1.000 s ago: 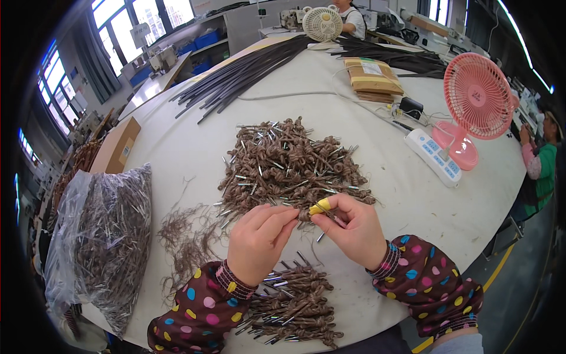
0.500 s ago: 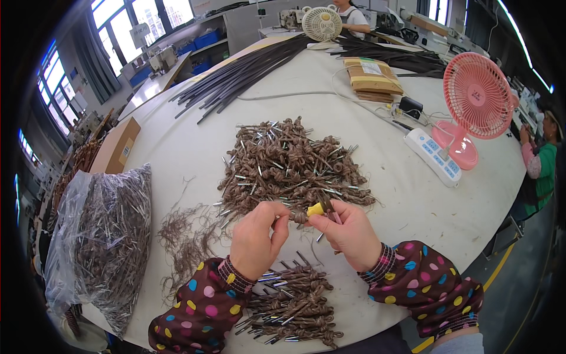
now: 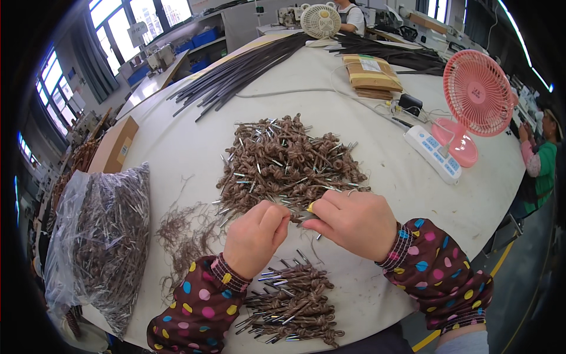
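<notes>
My left hand [image 3: 254, 237] is closed in a pinch on a brown knotted cord, mostly hidden by the fingers. My right hand [image 3: 355, 223] is wrapped round a pair of thread snips [image 3: 304, 216]; a bit of yellow shows at the fingers, and the metal tips point at the left fingertips. Just beyond both hands lies a heap of brown knotted cords with shiny metal tips [image 3: 283, 154]. Between my forearms sits a smaller bundle of the same cords [image 3: 306, 304], laid roughly side by side.
Brown thread scraps [image 3: 187, 233] lie left of the heap. A clear plastic bag [image 3: 106, 248] full of cords and a cardboard box [image 3: 115, 144] stand at the left. To the right are a pink fan [image 3: 477, 93] and a white power strip [image 3: 433, 154]. Dark strips [image 3: 242, 72] lie far off.
My right hand has turned over, its back now upward, and the snips have swung toward the left fingertips. The left hand stays almost in place, still pinching the cord.
</notes>
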The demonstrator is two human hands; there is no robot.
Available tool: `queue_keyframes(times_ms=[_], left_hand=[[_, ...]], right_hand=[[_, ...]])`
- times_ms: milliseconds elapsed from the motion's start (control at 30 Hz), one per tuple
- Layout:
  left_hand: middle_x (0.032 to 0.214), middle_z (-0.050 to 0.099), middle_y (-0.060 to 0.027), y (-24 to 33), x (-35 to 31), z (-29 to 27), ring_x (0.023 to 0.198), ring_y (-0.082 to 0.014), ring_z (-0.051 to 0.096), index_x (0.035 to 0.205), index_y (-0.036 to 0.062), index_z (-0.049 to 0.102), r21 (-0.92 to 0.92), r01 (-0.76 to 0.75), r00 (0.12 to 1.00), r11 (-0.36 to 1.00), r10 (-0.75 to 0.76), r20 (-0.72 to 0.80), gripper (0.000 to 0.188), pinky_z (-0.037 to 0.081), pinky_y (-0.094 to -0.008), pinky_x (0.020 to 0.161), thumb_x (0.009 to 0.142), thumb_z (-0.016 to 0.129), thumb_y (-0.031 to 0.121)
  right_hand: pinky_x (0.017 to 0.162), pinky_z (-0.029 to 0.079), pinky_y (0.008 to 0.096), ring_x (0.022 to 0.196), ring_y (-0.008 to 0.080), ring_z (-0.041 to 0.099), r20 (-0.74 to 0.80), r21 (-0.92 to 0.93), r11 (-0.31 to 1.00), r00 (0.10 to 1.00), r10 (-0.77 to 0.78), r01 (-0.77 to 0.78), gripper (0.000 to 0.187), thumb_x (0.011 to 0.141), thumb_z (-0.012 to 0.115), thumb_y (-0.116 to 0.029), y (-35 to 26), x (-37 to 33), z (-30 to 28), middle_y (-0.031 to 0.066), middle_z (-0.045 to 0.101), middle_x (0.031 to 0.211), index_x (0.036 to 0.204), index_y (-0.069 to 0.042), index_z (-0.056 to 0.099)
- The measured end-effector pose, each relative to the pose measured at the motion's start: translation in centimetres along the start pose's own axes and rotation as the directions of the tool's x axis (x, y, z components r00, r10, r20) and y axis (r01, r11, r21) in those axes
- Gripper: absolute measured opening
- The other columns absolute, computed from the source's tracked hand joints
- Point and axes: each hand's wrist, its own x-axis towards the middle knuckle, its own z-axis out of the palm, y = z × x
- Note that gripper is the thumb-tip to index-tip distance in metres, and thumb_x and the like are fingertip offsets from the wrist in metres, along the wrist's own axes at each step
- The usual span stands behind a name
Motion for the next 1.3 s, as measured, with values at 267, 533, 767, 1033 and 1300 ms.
queue_keyframes(times_ms=[267,533,767,1033,1300], left_hand=[[0.082,0.057,-0.0046,-0.3,-0.2,0.2,0.072,-0.0217,0.06,0.091,0.0074,0.056,0.061,-0.099,0.995,0.993,0.097,0.035,0.021,0.048,-0.0318,0.057,0.074,0.068,0.004],[0.081,0.057,-0.0056,-0.3,-0.2,0.3,0.072,-0.0234,0.06,0.095,0.0064,0.055,0.046,-0.164,0.986,0.985,0.165,-0.008,0.024,0.048,-0.0334,0.058,0.074,0.064,0.0],[0.079,0.059,-0.006,0.5,-0.3,-0.4,0.063,-0.0123,0.057,0.098,0.0015,0.054,-0.329,0.375,0.926,0.866,-0.363,0.101,0.008,0.045,-0.0256,0.058,0.09,0.056,0.002],[0.086,0.062,-0.0091,0.7,0.3,-1.2,0.075,-0.0207,0.061,0.107,0.0016,0.063,-0.384,0.449,0.887,0.807,-0.35,0.301,0.021,0.049,-0.0295,0.066,0.086,0.064,0.008],[0.091,0.064,-0.0046,0.7,0.5,-0.6,0.075,-0.0233,0.06,0.09,0.0059,0.067,0.153,-0.142,0.989,0.978,0.148,-0.027,0.021,0.05,-0.0305,0.068,0.07,0.073,0.002]], right_hand=[[0.049,0.043,0.0292,0.057,0.0152,0.055,0.017,-0.053,0.996,0.997,-0.072,0.072,0.023,0.078,0.069,-0.029,-0.1,0.5,-0.2,-0.0009,0.048,0.069,0.076,-0.013,0.052],[0.048,0.042,0.0285,0.059,0.0152,0.056,0.085,-0.112,0.982,0.986,-0.145,0.154,0.023,0.079,0.068,-0.03,0.0,0.7,-0.4,-0.0018,0.05,0.071,0.076,-0.013,0.052],[0.06,0.052,0.027,0.07,0.0178,0.062,0.076,0.54,0.807,0.969,0.235,-0.238,0.036,0.074,0.078,-0.023,-0.4,-0.4,1.4,0.0055,0.06,0.088,0.099,-0.005,0.061],[0.057,0.046,0.0242,0.064,0.0154,0.057,-0.021,0.615,0.749,0.944,0.328,-0.247,0.027,0.07,0.076,-0.002,-0.3,-1.1,2.5,0.007,0.061,0.081,0.094,-0.001,0.063],[0.049,0.037,0.0208,0.055,0.0036,0.044,0.044,0.661,0.627,0.855,0.517,-0.413,0.017,0.077,0.076,-0.007,-1.1,-1.3,3.2,0.0014,0.059,0.067,0.088,0.001,0.067]])
